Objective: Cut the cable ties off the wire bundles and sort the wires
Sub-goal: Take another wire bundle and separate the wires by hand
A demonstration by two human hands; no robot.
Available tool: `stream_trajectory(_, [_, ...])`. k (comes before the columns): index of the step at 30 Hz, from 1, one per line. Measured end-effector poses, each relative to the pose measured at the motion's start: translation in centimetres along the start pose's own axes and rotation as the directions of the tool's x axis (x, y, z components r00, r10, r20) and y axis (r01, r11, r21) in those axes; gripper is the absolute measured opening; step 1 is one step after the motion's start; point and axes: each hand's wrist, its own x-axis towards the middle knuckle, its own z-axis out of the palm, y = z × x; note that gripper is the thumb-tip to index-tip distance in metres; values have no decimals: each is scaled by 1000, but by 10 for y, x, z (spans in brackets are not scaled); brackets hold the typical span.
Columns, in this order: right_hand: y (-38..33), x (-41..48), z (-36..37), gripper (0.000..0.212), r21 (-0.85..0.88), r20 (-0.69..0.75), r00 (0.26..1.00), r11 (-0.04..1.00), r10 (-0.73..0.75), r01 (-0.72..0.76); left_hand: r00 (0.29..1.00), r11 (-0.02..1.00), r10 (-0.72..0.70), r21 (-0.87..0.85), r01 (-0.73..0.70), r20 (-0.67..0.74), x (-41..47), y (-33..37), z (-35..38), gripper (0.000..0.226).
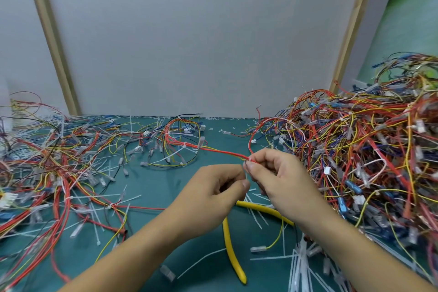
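Note:
My right hand (277, 173) pinches a thin bundle of red and yellow wires (222, 152) at a white cable tie (247, 163). From my fingers the bundle runs back and left to a loop of tied wires (180, 135) on the green mat. My left hand (213, 193) sits just below and left of that spot, thumb and fingers pinched on the white tail of the tie. Yellow-handled cutters (231, 251) lie on the mat under my wrists, held by neither hand.
A tall heap of tangled wires (369, 149) fills the right side. Spread wires and cut ties (59, 168) cover the left. White tie offcuts (301, 268) lie near my right forearm. A grey partition (201, 42) closes off the back of the green mat (151, 187).

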Motion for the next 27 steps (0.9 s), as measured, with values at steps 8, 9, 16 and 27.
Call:
stream_trajectory(8, [-4,-2,4,18,129,22,992,984,123,-125,999,999,-14,-31,15,32,0,0,-1,30])
stream_trajectory(9, [-4,-2,4,17,117,18,992,985,127,-129,999,1000,-15,-25,16,33,1,-1,-1,30])
stream_trajectory(16, [-3,-2,3,18,126,1,991,983,137,-136,997,995,-56,-77,59,47,2,-7,-1,30])
stream_trajectory(27, [-11,-8,0,18,-30,-10,999,998,-53,53,813,474,-539,-877,77,-221,21,-28,-29,37])
